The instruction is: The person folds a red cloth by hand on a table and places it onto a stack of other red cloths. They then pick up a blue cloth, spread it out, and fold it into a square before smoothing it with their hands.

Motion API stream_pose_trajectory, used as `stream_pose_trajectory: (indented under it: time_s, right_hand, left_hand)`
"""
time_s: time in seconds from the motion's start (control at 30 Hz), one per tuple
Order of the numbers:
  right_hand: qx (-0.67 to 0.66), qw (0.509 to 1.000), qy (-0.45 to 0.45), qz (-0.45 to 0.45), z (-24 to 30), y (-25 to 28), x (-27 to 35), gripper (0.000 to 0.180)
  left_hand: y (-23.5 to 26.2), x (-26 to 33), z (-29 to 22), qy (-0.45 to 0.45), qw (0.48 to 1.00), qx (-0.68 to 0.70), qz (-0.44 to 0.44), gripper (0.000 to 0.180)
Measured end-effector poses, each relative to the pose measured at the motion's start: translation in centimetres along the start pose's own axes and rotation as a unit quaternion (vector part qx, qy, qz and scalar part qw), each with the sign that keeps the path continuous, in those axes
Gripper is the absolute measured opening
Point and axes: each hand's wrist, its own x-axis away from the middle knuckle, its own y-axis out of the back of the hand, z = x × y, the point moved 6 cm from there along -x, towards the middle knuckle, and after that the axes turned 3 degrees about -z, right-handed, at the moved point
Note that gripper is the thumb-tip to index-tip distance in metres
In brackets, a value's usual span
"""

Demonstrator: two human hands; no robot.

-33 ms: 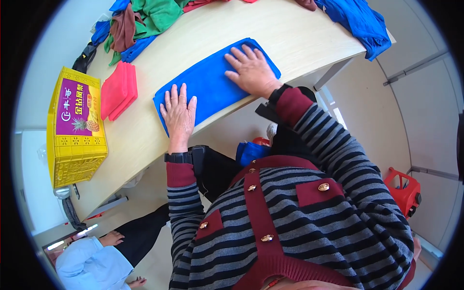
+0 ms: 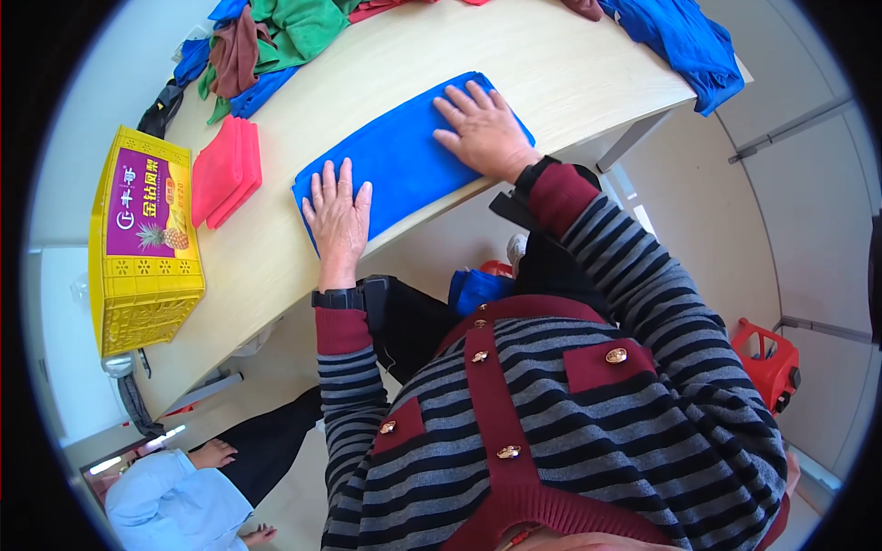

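A blue cloth [image 2: 404,151], folded into a long flat strip, lies slantwise along the near edge of the table. My left hand [image 2: 338,219] rests flat on its left end, fingers extended upward. On the right end lies my right hand [image 2: 480,133], palm down with its fingers spread. Neither hand grips the cloth. To the left sits a small stack of folded red cloths [image 2: 227,174].
A yellow plastic crate [image 2: 147,266] stands at the table's left end. Loose green, brown and blue cloths [image 2: 294,37] are heaped at the far left, and a blue cloth [image 2: 680,50] hangs over the right corner. A seated person [image 2: 175,500] is at lower left.
My right hand has slid very slightly to the right on the cloth. My left hand has barely shifted to the left.
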Motion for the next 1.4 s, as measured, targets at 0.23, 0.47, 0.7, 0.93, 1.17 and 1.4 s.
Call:
stream_pose_trajectory:
  time_s: [0.23, 0.47, 0.7, 0.93, 1.17, 1.4]
  right_hand:
    - [0.007, 0.998, -0.052, 0.047, -4.4, -0.4, -0.7, 0.063]
    - [-0.004, 0.998, -0.052, 0.038, -4.7, 0.9, -0.4, 0.06]
    - [-0.005, 0.998, 0.055, -0.029, 3.2, 2.7, 0.2, 0.056]
    - [-0.067, 0.993, 0.1, -0.022, 8.8, 0.4, -1.0, 0.055]
    - [-0.043, 0.997, 0.067, -0.005, 5.1, -0.6, -2.5, 0.057]
    - [-0.033, 0.997, 0.047, -0.042, -0.1, -0.4, -2.7, 0.059]
  left_hand:
    - [-0.1, 0.0, 3.8, 0.073, 0.997, 0.033, 0.0, 0.069]
    - [0.1, 0.4, 6.6, 0.142, 0.99, 0.013, -0.008, 0.069]
    - [2.2, 0.7, 0.3, 0.083, 0.994, -0.045, -0.053, 0.062]
    - [-0.1, -2.0, -3.5, -0.089, 0.995, 0.044, -0.027, 0.056]
    - [0.3, -2.9, 0.5, -0.008, 0.998, 0.034, -0.044, 0.057]
    - [-0.1, -3.2, 1.7, 0.014, 0.993, 0.038, -0.107, 0.06]
